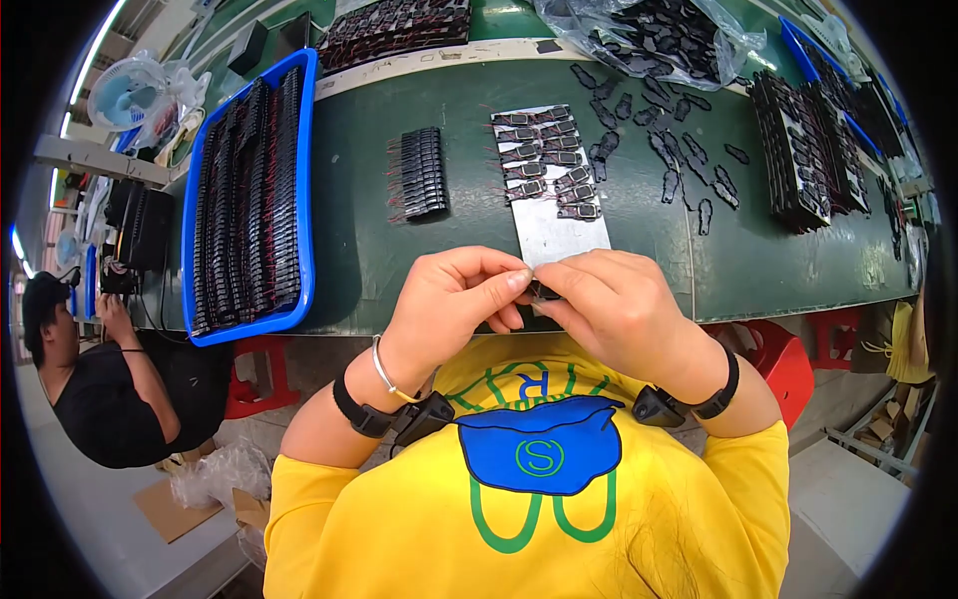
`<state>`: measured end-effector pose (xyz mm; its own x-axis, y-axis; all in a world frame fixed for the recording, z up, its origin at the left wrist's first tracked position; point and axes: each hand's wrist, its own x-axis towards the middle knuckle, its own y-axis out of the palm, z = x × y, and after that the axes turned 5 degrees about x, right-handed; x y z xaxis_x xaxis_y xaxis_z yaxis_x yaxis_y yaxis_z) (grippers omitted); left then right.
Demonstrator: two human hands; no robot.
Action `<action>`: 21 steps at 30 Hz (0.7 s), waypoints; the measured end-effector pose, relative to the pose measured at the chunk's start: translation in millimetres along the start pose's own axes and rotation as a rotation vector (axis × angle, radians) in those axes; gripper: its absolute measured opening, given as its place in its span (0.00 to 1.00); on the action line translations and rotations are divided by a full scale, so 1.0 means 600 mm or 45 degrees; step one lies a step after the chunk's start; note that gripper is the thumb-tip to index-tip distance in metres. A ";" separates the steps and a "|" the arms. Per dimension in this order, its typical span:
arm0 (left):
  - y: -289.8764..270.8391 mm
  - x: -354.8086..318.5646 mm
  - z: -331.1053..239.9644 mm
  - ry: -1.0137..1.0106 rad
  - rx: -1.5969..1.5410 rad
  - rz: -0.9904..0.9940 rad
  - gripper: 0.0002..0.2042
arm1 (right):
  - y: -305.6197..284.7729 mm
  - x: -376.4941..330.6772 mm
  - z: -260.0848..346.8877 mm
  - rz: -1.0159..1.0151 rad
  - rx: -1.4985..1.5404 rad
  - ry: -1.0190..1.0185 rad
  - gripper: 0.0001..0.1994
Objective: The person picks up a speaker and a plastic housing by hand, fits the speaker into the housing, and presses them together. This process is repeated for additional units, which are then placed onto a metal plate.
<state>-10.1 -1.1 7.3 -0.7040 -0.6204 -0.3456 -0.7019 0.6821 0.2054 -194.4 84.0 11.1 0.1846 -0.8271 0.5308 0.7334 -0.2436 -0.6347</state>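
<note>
Close to my chest, at the near edge of the table, my left hand (467, 295) and my right hand (617, 304) meet with fingertips pinched together. Between them is a small black part (544, 291), mostly covered by my fingers. Just beyond lies a pale grey strip (561, 238), its near end by my hands. Two columns of small black speaker-like units (539, 150) with thin red wires rest along it. Left of the strip stands a tight row of similar black units (423, 172), red wires pointing left.
A blue tray (307, 200) packed with black units stands at left. Loose flat black pieces (671, 150) scatter at right below a clear plastic bag (569, 30). Stacked boards of units (793, 150) stand farther right. A co-worker (120, 389) sits at far left; red stools (773, 364) flank me.
</note>
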 end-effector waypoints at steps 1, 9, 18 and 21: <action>0.005 -0.004 0.001 0.090 0.119 -0.052 0.06 | -0.001 -0.002 0.000 -0.002 0.002 0.002 0.15; 0.007 -0.004 0.012 0.850 0.790 -0.088 0.07 | -0.005 -0.014 -0.002 -0.093 0.112 0.047 0.14; 0.007 -0.007 0.019 0.368 0.124 0.013 0.08 | -0.006 -0.025 -0.006 -0.207 0.101 -0.100 0.13; 0.005 -0.004 0.017 0.226 -0.028 0.012 0.08 | -0.008 -0.027 -0.006 -0.204 0.034 -0.126 0.13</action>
<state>-9.3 6.4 -0.5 -0.7175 -0.6738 -0.1765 -0.6957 0.6809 0.2289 -203.5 96.6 3.6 0.1270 -0.7246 0.6774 0.7755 -0.3532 -0.5233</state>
